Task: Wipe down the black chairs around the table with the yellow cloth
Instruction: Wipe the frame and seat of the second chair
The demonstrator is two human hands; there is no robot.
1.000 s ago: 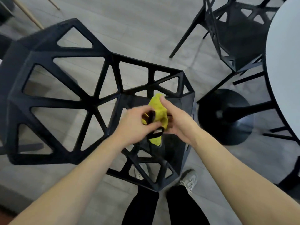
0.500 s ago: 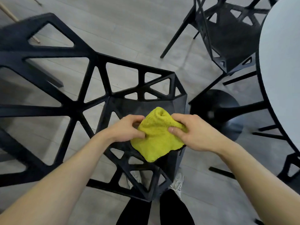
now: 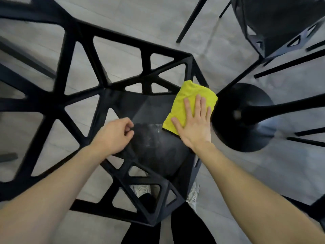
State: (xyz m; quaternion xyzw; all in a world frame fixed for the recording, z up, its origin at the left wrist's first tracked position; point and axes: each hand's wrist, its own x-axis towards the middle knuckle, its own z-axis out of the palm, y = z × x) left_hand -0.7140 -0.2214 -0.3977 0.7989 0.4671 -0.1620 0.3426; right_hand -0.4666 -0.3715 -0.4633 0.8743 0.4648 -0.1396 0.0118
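A folded yellow cloth (image 3: 191, 101) lies on the right side of the seat of the nearest black chair (image 3: 154, 152), a frame of open triangles seen from above. My right hand (image 3: 193, 125) presses flat on the cloth, fingers straight and spread. My left hand (image 3: 114, 134) is over the seat's left edge with its fingers curled, holding nothing. A dull smear shows on the seat between the hands.
A second black chair (image 3: 274, 25) stands at the top right. The round black table base (image 3: 246, 118) sits on the grey floor just right of the seat, with thin chair legs (image 3: 306, 140) beyond it. My shoes (image 3: 192, 194) are under the chair's front.
Both hands held the bunched cloth over the seat. Now the left hand has let go and drawn back, and the right hand has laid the cloth flat at the seat's right side.
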